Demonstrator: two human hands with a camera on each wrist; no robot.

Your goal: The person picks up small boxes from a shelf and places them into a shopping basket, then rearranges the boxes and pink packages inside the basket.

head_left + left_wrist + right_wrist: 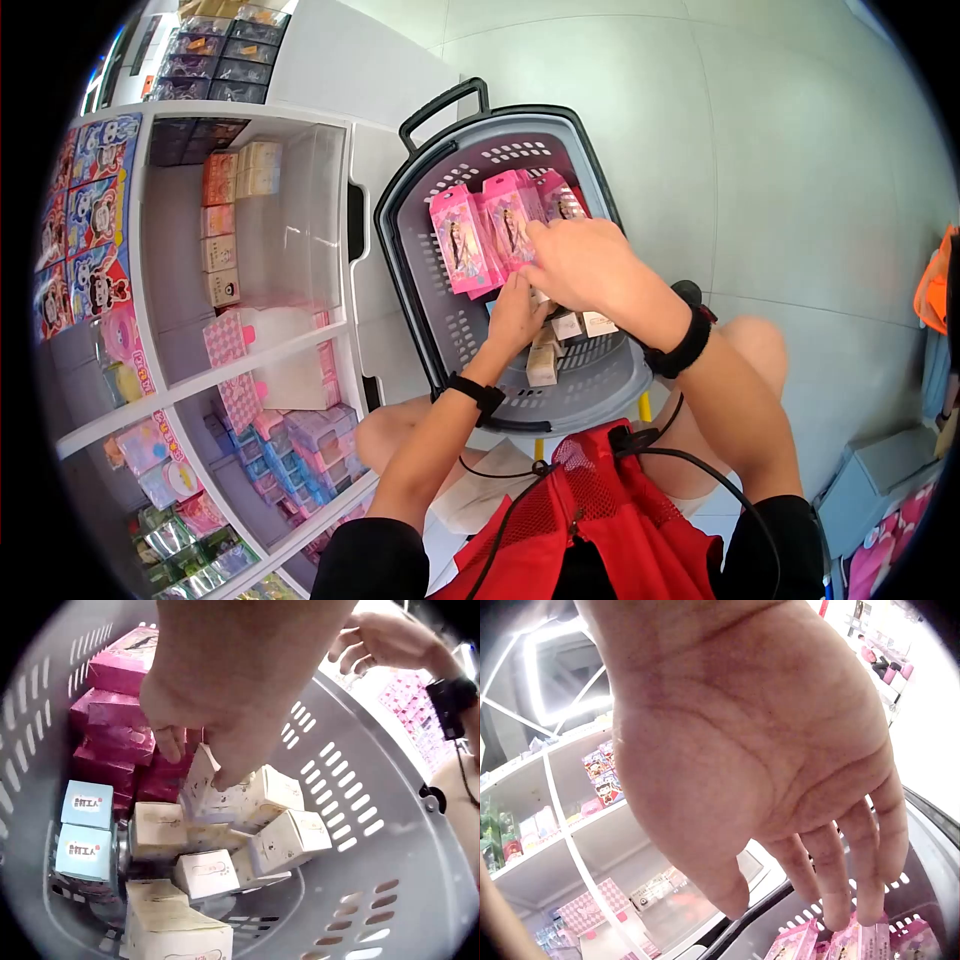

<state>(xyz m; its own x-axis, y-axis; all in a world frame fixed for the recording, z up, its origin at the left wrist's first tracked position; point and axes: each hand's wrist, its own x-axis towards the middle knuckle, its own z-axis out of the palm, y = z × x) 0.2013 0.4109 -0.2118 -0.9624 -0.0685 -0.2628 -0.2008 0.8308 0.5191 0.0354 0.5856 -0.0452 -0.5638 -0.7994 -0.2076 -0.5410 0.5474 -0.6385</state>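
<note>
My left hand (515,318) reaches down into a grey shopping basket (420,300). In the left wrist view, its thumb and fingers pinch a small cream box (199,780) among other cream boxes (291,841); the hand hides part of it. My right hand (780,765) hangs over the basket with its fingers relaxed and apart, palm bare, holding nothing. Beneath it stand several pink boxes (460,240) with a figure printed on the front. Two light blue boxes (84,851) sit beside the cream ones, at the basket's wall.
A white shelf unit (350,235) with clear-fronted compartments and boxed goods stands left of the basket. The basket's black handle (440,105) rises at its far end. Tiled floor (790,150) spreads to the right, with a grey-blue bin (870,490) near the lower right.
</note>
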